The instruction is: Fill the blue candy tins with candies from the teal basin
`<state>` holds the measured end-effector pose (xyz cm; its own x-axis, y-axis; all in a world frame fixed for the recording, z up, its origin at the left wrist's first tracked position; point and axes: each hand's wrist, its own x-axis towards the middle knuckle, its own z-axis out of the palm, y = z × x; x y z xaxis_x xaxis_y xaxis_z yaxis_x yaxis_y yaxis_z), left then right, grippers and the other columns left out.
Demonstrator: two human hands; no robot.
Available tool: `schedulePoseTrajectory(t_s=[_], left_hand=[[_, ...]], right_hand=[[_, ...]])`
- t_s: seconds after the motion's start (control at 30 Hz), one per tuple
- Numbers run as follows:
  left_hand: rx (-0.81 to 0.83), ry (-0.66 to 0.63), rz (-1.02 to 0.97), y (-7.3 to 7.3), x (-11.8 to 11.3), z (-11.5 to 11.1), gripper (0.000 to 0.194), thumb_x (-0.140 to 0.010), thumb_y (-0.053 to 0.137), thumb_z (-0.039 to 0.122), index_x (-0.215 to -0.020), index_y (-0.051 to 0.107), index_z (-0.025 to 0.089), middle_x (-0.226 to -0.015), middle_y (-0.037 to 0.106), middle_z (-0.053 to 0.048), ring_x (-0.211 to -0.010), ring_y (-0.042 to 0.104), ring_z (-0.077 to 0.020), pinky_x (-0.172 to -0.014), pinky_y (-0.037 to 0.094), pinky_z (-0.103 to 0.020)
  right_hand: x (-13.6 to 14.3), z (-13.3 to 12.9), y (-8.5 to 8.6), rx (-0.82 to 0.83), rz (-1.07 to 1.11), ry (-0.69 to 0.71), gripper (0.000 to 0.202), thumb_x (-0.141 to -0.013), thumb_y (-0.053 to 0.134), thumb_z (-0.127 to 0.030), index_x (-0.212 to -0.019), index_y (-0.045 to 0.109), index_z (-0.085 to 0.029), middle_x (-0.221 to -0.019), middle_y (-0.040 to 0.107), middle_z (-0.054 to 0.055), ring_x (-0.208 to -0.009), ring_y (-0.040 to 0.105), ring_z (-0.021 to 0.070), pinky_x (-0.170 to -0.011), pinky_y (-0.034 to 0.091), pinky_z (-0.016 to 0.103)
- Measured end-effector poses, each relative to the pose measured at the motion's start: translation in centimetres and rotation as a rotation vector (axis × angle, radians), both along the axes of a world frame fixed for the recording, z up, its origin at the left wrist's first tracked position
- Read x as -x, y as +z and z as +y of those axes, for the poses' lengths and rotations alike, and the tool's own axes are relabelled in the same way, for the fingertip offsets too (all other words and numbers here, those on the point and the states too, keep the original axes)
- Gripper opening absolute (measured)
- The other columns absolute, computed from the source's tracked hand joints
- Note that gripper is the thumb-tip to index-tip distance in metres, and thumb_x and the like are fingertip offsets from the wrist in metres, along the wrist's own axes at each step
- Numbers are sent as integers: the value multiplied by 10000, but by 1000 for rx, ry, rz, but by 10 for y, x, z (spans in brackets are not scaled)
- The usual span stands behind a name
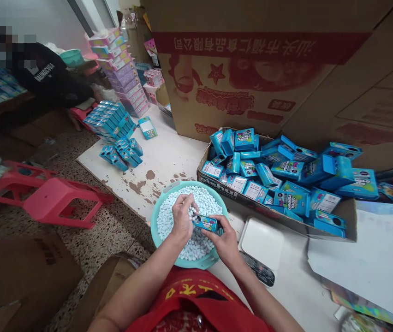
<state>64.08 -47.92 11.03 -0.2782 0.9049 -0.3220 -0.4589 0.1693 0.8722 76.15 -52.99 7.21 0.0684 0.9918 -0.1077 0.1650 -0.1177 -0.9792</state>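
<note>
A teal basin (154,221) full of small pale blue-white candies (169,226) stands at the table's near edge. Over it, my right hand (224,238) grips a small blue candy box (207,223) by its right end, fingers closed around it. The box lies tilted with its left end toward my left hand (182,215). That hand is closed on some of the candies, several showing between its fingertips right at the box's end. How many candies it holds is hidden.
Right of the basin lies a white kitchen scale (261,242). Behind it, a carton (231,196) holds many blue boxes. Stacked blue boxes (111,121) and a tower of pastel boxes (122,74) stand left. A red stool (60,203) and a person in black (44,74) are farther left.
</note>
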Motion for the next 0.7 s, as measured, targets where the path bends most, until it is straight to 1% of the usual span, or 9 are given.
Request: schedulePoseTrajectory(t_s=[0.1,0.23,0.3,0.37,0.43,0.5,0.57,0.63,0.7], left_hand=[[9,7,-10,-1,-1,0,322,-708,672,396,-640,445,178,-554,482,50,-475,457,-59,-458,342,-193],[86,-17,-79,-2,1,4,355,-658,707,408,-688,438,179,-596,480,59,-419,397,-27,-372,204,-168],[131,-14,-81,-8,7,8,355,-664,691,435,-724,452,179,-609,479,59,-398,370,-19,-361,179,-165],[162,-47,23,-20,16,10,328,-706,633,471,-751,489,180,-634,503,41,-435,414,-40,-375,231,-163],[163,-197,294,-36,27,11,277,-715,613,451,-759,554,184,-722,571,-4,-599,536,-102,-468,377,-190],[114,-402,658,-51,36,8,199,-689,638,373,-785,629,199,-883,628,-50,-884,583,-200,-717,490,-306],[35,-561,917,-59,41,4,205,-687,626,291,-874,673,222,-1030,633,-66,-1078,528,-260,-953,413,-428],[-37,-676,954,-60,41,-2,325,-721,544,209,-1026,653,233,-1142,609,-66,-1140,504,-256,-1033,348,-449],[-75,-783,831,-52,37,-8,499,-703,448,103,-1167,580,231,-1230,573,-57,-1161,506,-217,-1032,368,-401]], right_hand=[[2,1,-3,6,7,-2,313,-628,745,-329,-891,624,-211,-867,634,22,-816,569,221,-764,446,339],[1,1,-6,43,41,0,338,-610,765,-344,-882,623,-201,-836,638,18,-799,581,221,-748,457,342],[-3,0,-7,73,81,-3,370,-604,780,-365,-895,621,-200,-833,642,19,-799,587,222,-744,467,346],[-9,-1,-9,100,162,-5,402,-605,791,-383,-916,614,-203,-858,647,25,-814,595,224,-743,477,348],[-16,-3,-11,129,287,-15,437,-602,801,-400,-940,597,-212,-877,651,27,-811,604,221,-729,488,346],[-23,-4,-13,152,390,-29,460,-591,812,-405,-943,583,-219,-876,651,24,-793,609,214,-712,497,340],[-27,-4,-15,156,413,-29,461,-577,825,-391,-932,584,-221,-877,650,21,-793,608,211,-715,497,337],[-28,-2,-15,151,399,-18,449,-578,829,-374,-925,588,-221,-879,649,19,-805,608,211,-727,493,334],[-26,-1,-16,145,380,-4,435,-598,819,-374,-935,590,-221,-880,648,18,-816,606,212,-739,487,335]])
